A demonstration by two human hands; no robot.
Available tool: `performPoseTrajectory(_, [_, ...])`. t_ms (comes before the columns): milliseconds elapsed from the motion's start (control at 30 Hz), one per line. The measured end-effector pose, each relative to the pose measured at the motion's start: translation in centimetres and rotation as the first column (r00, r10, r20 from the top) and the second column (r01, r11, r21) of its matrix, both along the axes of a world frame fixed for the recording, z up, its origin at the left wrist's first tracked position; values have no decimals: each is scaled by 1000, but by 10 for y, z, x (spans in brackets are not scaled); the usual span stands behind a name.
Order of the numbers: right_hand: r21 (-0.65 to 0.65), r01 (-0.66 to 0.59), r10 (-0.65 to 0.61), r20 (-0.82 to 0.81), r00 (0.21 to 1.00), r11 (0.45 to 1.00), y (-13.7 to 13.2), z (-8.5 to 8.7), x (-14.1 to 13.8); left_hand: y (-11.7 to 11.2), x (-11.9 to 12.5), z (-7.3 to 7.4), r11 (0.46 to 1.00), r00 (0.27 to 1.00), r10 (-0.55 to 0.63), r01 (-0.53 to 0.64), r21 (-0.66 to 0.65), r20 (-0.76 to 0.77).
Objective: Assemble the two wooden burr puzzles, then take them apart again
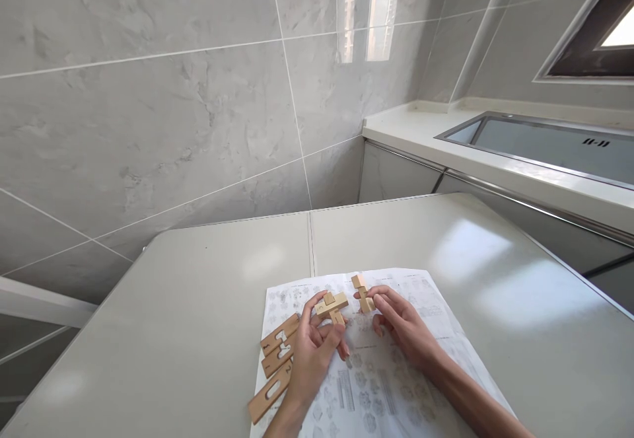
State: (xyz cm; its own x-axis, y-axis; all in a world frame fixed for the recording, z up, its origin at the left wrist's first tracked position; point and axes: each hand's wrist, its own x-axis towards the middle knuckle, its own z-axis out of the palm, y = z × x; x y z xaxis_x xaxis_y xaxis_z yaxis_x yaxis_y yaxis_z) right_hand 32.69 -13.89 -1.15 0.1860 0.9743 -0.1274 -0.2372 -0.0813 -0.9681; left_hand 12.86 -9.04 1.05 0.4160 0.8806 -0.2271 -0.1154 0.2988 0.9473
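My left hand (317, 345) is closed around a cross-shaped set of joined wooden puzzle pieces (333, 303), raised over the printed sheet (366, 372). In my right hand (401, 322), thumb and fingers pinch a notched wooden puzzle piece (362, 292), tilted upright. A small gap separates the two. Left of my left hand, several flat wooden pieces with slots and numbers lie on the sheet's edge; a slotted piece (262, 403) marked 2 is nearest. My left hand and wrist partly cover them.
The sheet lies on a glossy pale table (198, 332) with a seam across its top. A grey tiled wall (173, 127) rises behind it. To the right stands a counter (411, 127) with a sink (539, 144).
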Motion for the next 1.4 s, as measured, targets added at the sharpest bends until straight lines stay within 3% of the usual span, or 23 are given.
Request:
performPoseTrajectory(300, [90,13,-9,-41,999,996,-2,-4,-2,-4,2,2,999,1000,16,-16,28,-16])
performPoseTrajectory(733, [41,-41,36,133,990,998,-1,-6,2,-5,6,2,1000,1000,-8,8,15,-30])
performPoseTrajectory(967, [98,-86,74,122,990,991,-1,3,-2,-7,7,2,999,998,4,-1,49,-67])
performPoseTrajectory(1167, [186,-79,58,114,992,979,2,-5,-4,-11,7,0,998,990,34,-25,66,-139])
performPoseTrajectory(1400, [98,-99,86,124,988,990,-2,-6,-5,-16,8,-3,983,979,4,34,182,-203])
